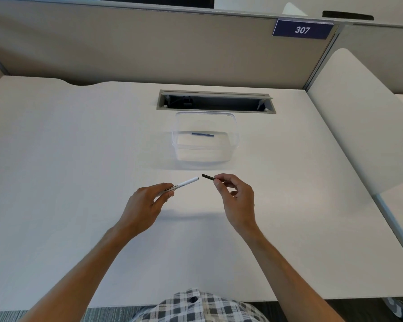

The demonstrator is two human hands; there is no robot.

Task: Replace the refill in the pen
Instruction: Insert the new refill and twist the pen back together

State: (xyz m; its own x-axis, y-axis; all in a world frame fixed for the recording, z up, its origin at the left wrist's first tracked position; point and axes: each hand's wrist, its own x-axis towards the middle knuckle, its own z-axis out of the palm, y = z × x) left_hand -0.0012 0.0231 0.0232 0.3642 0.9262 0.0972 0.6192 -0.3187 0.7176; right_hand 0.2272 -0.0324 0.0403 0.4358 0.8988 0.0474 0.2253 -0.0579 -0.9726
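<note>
My left hand (147, 201) grips a white pen barrel (187, 182), whose open end points up and to the right. My right hand (236, 198) pinches a thin black refill (208, 177) between thumb and forefinger. The refill's free tip faces the barrel's open end, with a small gap between them. Both are held above the desk, just in front of a clear plastic container (233, 145). A blue refill (203, 134) lies on the bottom of that container.
The white desk (79, 147) has a grey cable slot (215, 102) behind the container. A beige partition (149, 47) with a sign "307" closes the back. A white side panel (358, 117) rises at the right.
</note>
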